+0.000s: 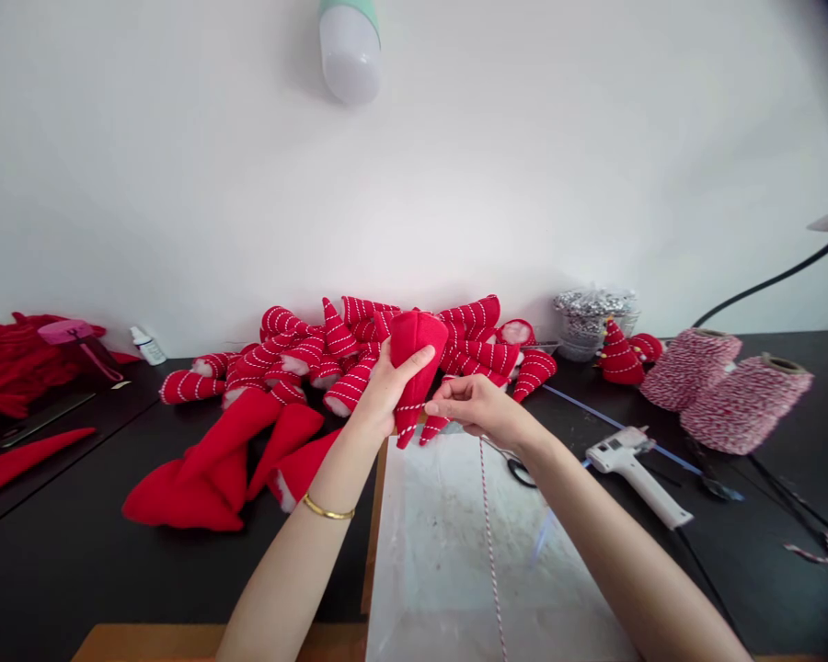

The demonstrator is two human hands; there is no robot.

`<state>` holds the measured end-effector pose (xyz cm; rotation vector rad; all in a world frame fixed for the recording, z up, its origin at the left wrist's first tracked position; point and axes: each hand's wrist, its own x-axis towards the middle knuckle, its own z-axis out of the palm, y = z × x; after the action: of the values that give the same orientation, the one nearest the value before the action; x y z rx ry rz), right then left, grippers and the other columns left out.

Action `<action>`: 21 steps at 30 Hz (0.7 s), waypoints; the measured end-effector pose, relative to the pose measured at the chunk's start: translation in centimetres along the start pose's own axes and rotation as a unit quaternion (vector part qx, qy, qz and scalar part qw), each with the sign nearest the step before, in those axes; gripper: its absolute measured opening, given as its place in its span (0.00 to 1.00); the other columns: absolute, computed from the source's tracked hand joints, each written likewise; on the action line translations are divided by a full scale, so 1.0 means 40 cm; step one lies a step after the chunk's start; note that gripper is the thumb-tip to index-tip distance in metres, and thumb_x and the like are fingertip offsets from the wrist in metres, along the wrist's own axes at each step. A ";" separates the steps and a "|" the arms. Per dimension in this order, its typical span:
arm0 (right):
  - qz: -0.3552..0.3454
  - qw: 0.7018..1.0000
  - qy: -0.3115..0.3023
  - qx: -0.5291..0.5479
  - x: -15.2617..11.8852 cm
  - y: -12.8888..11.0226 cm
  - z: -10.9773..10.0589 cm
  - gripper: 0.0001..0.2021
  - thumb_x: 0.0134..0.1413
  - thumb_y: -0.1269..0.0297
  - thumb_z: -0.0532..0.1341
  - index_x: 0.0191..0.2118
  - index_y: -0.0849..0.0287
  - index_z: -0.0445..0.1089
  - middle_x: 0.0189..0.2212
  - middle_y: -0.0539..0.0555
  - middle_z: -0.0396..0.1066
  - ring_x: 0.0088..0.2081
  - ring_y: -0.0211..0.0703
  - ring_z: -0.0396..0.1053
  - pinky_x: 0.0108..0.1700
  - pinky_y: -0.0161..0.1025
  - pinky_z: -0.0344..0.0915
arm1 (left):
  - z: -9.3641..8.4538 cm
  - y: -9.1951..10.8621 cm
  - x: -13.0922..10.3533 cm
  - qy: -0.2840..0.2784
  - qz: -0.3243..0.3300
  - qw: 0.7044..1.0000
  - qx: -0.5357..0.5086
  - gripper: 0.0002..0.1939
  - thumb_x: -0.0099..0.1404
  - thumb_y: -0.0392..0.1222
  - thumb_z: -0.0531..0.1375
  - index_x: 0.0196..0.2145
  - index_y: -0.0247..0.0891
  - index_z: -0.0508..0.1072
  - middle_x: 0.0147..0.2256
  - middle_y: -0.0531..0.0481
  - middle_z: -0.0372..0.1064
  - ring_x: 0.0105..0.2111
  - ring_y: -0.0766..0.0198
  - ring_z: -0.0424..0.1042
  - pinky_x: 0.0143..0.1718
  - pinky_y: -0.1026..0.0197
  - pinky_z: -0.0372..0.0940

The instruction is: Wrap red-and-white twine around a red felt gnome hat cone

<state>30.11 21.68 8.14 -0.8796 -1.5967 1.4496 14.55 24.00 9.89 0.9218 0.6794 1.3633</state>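
Cone (419, 342) is up over the near-center of the desk, wide end up, tip down, cord (487, 515) wrapped in a few turns near the tip. Left hand (385, 391): fingers closed round the cone's side, thumb across the front. Right hand (477, 405): thumb and finger pinching cord just beside the wraps; the rest hangs below onto the white sheet (424, 561). Striped pile (338, 333) behind, plain cones (186, 487) left, glue gun (638, 469) and spools (745, 402) right.
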 end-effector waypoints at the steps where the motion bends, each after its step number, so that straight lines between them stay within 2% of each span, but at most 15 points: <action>1: 0.007 1.000 -0.004 0.026 0.001 -0.001 -0.008 0.17 0.44 0.50 0.72 0.26 0.60 0.72 0.15 0.42 0.57 0.16 0.27 0.41 0.17 0.32 0.37 | -0.001 0.006 -0.001 -0.006 0.003 1.000 0.016 0.26 0.54 0.36 0.71 0.50 0.42 0.71 0.40 0.47 0.77 0.36 0.60 0.77 0.37 0.62 0.72; 3: 0.018 0.997 -0.009 0.072 0.004 -0.001 -0.016 0.17 0.44 0.51 0.72 0.26 0.60 0.71 0.14 0.40 0.52 0.16 0.27 0.38 0.17 0.33 0.35 | -0.002 0.017 -0.002 -0.016 -0.011 1.000 0.023 0.20 0.57 0.40 0.70 0.47 0.41 0.73 0.35 0.49 0.77 0.30 0.63 0.76 0.32 0.64 0.71; 5: 0.026 0.994 -0.019 0.108 0.007 0.002 -0.015 0.17 0.44 0.51 0.72 0.27 0.59 0.70 0.13 0.38 0.48 0.17 0.28 0.35 0.17 0.33 0.33 | -0.003 0.022 -0.004 -0.019 -0.061 0.998 -0.001 0.18 0.59 0.45 0.68 0.45 0.38 0.74 0.30 0.47 0.76 0.24 0.63 0.74 0.26 0.64 0.69; 7: 0.027 0.991 -0.021 0.130 0.009 0.007 -0.006 0.17 0.44 0.52 0.73 0.27 0.59 0.70 0.13 0.38 0.46 0.18 0.28 0.34 0.17 0.33 0.31 | -0.003 0.023 -0.004 -0.019 -0.118 0.992 -0.031 0.20 0.60 0.52 0.67 0.43 0.34 0.75 0.28 0.44 0.76 0.22 0.62 0.73 0.23 0.62 0.69; 9: 0.024 0.989 -0.020 0.144 0.011 0.012 0.003 0.18 0.43 0.52 0.73 0.26 0.59 0.68 0.14 0.38 0.45 0.18 0.28 0.33 0.18 0.33 0.31 | -0.003 0.020 -0.003 -0.022 -0.146 0.987 -0.069 0.24 0.61 0.58 0.64 0.44 0.35 0.75 0.29 0.42 0.76 0.25 0.58 0.75 0.26 0.59 0.71; 12: 0.027 0.986 -0.014 0.166 0.015 0.019 0.014 0.19 0.42 0.52 0.74 0.25 0.60 0.67 0.14 0.37 0.44 0.18 0.27 0.33 0.18 0.32 0.30 | -0.001 0.010 0.002 -0.033 -0.142 0.982 -0.123 0.27 0.61 0.64 0.60 0.46 0.38 0.75 0.30 0.42 0.76 0.32 0.53 0.78 0.33 0.55 0.74; 16: 0.036 0.979 -0.002 0.203 0.023 0.030 0.017 0.20 0.40 0.51 0.75 0.28 0.60 0.68 0.16 0.37 0.41 0.19 0.27 0.32 0.18 0.31 0.30 | 0.001 -0.004 0.010 -0.041 -0.127 0.978 -0.157 0.35 0.61 0.70 0.56 0.46 0.34 0.74 0.33 0.39 0.77 0.36 0.50 0.78 0.37 0.52 0.75; 21: 0.028 0.979 0.028 0.201 0.035 0.046 0.021 0.20 0.38 0.51 0.75 0.31 0.61 0.71 0.16 0.37 0.43 0.19 0.27 0.32 0.18 0.32 0.30 | 0.014 -0.010 0.006 -0.060 -0.098 0.979 -0.168 0.34 0.64 0.69 0.53 0.48 0.34 0.74 0.39 0.37 0.77 0.39 0.50 0.78 0.40 0.52 0.74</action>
<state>28.69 22.76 6.41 -0.7231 -1.1838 1.6944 15.26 24.17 9.85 0.6417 0.4172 1.1908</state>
